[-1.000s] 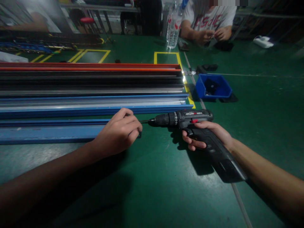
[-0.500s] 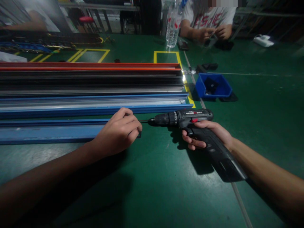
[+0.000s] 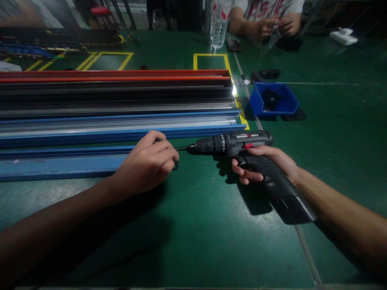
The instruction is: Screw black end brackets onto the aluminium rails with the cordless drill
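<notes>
A drill [image 3: 238,139], its handle wrapped in the right hand [image 3: 286,163], aims its bit [image 3: 182,148] toward a blue rail [image 3: 66,165]. Before the drill's tip, the left hand [image 3: 148,161] curls over the rail's end, its pinch hidden; a tilted drill could send the bit into those fingers. Beyond the drill sits a blue bin [image 3: 256,102].

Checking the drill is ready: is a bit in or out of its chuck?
In: a thin bit runs from the chuck of the drill toward the left hand, which hides its far end.

Left hand [image 3: 147,162] curled, right hand [image 3: 286,161] clenched; apart
</notes>
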The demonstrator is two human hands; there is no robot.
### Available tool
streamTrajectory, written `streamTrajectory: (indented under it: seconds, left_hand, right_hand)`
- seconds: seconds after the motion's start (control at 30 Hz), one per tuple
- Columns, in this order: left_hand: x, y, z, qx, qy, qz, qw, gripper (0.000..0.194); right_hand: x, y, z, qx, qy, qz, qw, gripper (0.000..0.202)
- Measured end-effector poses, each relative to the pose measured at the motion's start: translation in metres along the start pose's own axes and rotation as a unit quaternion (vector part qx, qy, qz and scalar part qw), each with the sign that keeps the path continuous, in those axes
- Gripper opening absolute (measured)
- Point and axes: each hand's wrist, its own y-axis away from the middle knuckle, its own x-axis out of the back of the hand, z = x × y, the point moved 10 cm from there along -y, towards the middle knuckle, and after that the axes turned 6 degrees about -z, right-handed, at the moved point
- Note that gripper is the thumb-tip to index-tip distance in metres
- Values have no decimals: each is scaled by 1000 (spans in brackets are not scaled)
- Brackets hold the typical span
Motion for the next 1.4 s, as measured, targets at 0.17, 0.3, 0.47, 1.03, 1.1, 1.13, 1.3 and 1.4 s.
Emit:
streamTrajectory:
  seconds: [0.17,0.3,0.47,1.03,1.1,1.13,1.3,1.4]
  left_hand:
    - [-6,0,1,15,-36,-35,999,33]
    - [-6,1,-1,27,-24,-34,999,31]
    - [-5,2,-6,47,-3,-31,998,32]
    - [1,-1,-7,36,55,16,998,27]
    - [2,-1,-8,42,62,20,997,27]
    - [3,-1,-10,47,68,23,996,27]
    - [5,0,-18,77,105,42,991,26]
    - [7,1,-27,107,130,53,984,27]
  right_hand:
    - [-1,0,1,-13,-2,3,1000,40]
    - [1,1,1,-17,12,28,999,38]
    - [4,2,0,-13,36,50,998,36]
    - [5,1,2,-10,29,38,999,37]
    - [5,1,1,-8,29,40,999,37]
    - [5,1,1,-6,28,40,999,37]
    - [6,1,2,-2,25,39,999,39]
    - [7,2,3,-2,28,44,999,36]
